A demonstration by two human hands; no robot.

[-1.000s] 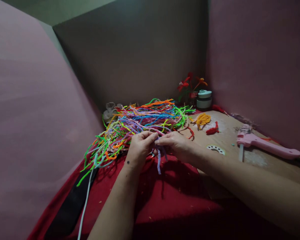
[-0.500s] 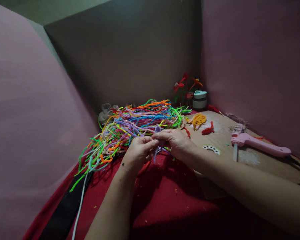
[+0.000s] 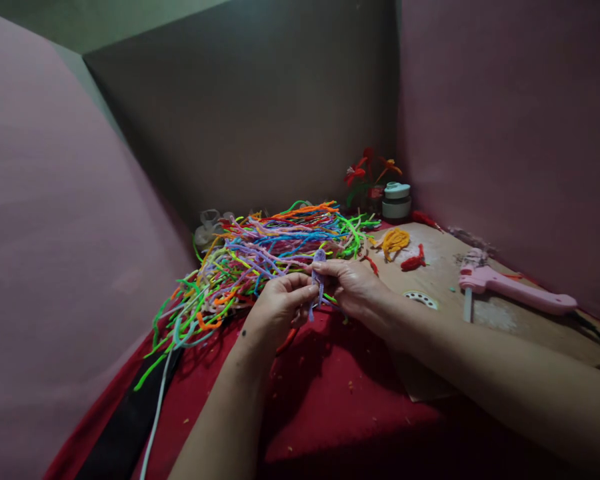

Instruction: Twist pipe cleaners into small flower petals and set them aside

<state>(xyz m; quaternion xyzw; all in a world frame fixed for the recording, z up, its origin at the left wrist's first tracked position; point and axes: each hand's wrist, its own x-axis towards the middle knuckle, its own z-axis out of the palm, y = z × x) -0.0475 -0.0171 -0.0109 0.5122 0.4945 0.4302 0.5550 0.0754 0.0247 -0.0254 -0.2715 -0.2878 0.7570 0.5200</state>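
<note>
A bent lilac pipe cleaner [image 3: 319,257] stands upright between my two hands, its rounded loop showing above my fingers and its loose end hanging below them. My left hand [image 3: 286,298] is closed, thumb and fingers pinching the lower part. From the other side my right hand [image 3: 354,283] pinches it just under the loop. Behind both hands spreads a big heap of many-coloured pipe cleaners [image 3: 280,247], lying on the red cloth [image 3: 325,407].
To the right, a pink glue gun [image 3: 520,288] rests on a brown board [image 3: 445,247], near a yellow pipe-cleaner bundle [image 3: 395,241] and a red twisted piece [image 3: 413,259]. Red flowers [image 3: 364,170] and a lidded jar [image 3: 397,200] stand at the back. A white cable [image 3: 159,400] runs at left.
The view has shifted slightly. The lilac pipe cleaner has turned a little between my fingers, and both hands still pinch it.
</note>
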